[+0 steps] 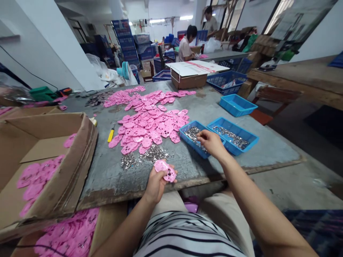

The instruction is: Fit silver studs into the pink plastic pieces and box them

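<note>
L hand (155, 184): fingers closed on 1 pink part (168, 172), thumb on top, other fingers behind. Part is held up tilted, just above near edge of table (107, 184).

R hand (213, 142): over 1st blue tray (193, 145), fingertips drawn close tog. at the metal pcs (194, 131) inside. Cannot tell if a pc. is pinched btwn them; tips too small to read.

2nd blue tray (249, 144): beside 1st, to its R, also w/ metal pcs. 3rd blue tray (227, 109): beyond 2nd.

Main pink pile (150, 123): mid-table, parts flat & overlapping. Loose metal heap (154, 153): at pile's near edge, w/ a smaller heap (128, 161) just L of it. Screwdriver (110, 134), yellow hdl., lies L of pile. Dark parts (99, 98): far L of table.

Cardboard box (87, 142), open: L of table, more pink parts inside. Lower box, partly hidden: beneath it, also w/ pink parts.

Bkgd.: seated co-worker (186, 50) at another table.
</note>
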